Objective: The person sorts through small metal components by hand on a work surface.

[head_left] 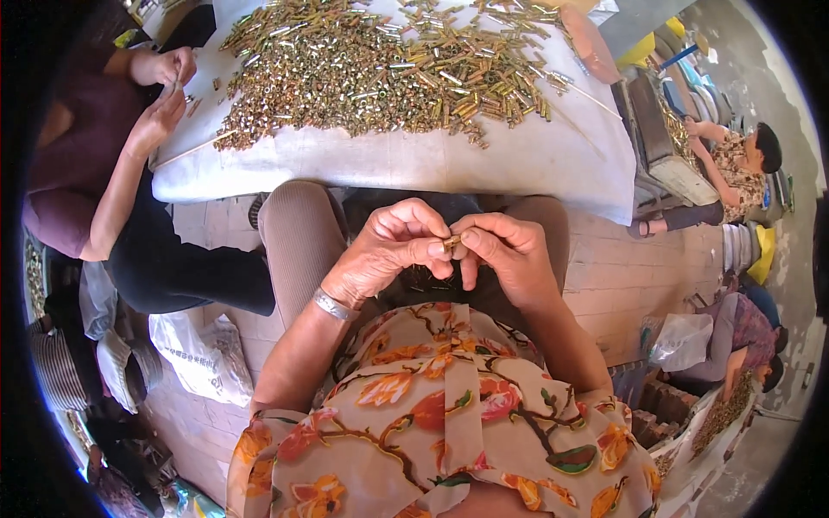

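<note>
A small brass-coloured metal part [452,243] is pinched between my two hands above my lap. My left hand [386,245], with a silver bracelet at its wrist, has thumb and forefinger closed on one end. My right hand [515,253] grips the other end the same way. Fingertips cover most of the piece, so its exact kind cannot be made out. Beyond my knees, a large heap of loose metal pieces [345,73], short rings and longer tubes in gold and silver tones, lies on the white-covered table [406,164].
Thin sticks [192,150] lie by the heap. Close on the left, a co-worker's hands [164,104] hold a small piece. More people sit at the right, beside a wooden box [678,177] and a parts-covered surface [725,414]. A white plastic bag [199,354] rests on the tiled floor.
</note>
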The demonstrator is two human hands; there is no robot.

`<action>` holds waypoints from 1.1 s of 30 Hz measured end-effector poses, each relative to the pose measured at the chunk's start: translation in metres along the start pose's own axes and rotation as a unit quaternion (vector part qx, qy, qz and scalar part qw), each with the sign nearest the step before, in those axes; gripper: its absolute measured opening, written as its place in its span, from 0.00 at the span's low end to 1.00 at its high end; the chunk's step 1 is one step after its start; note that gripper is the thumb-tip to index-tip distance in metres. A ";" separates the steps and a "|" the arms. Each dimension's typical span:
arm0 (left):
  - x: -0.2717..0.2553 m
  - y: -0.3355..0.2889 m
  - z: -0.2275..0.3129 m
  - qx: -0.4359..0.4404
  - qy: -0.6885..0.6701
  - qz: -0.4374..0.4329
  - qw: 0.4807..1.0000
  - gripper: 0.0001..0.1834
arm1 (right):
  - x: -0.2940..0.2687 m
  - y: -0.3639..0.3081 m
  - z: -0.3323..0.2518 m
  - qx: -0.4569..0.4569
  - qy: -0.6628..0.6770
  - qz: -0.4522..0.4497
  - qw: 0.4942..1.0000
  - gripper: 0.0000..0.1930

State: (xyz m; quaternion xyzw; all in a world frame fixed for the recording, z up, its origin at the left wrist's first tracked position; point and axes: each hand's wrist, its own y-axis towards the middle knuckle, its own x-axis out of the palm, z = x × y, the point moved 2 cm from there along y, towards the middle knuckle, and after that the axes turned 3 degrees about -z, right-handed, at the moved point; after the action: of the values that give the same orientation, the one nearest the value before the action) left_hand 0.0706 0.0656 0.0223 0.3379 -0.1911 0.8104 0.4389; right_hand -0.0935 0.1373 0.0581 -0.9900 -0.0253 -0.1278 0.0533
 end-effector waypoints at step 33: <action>-0.041 0.133 0.006 0.189 0.803 0.219 0.521 0.06 | -0.115 0.119 0.004 -0.127 -0.503 0.104 0.849 0.10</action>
State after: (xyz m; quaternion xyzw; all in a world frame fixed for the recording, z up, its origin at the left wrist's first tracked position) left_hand -0.0235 -0.0337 -0.0046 -0.4335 0.3322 0.8258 0.1408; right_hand -0.1963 0.0149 0.0128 -0.9138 0.0709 0.3919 -0.0798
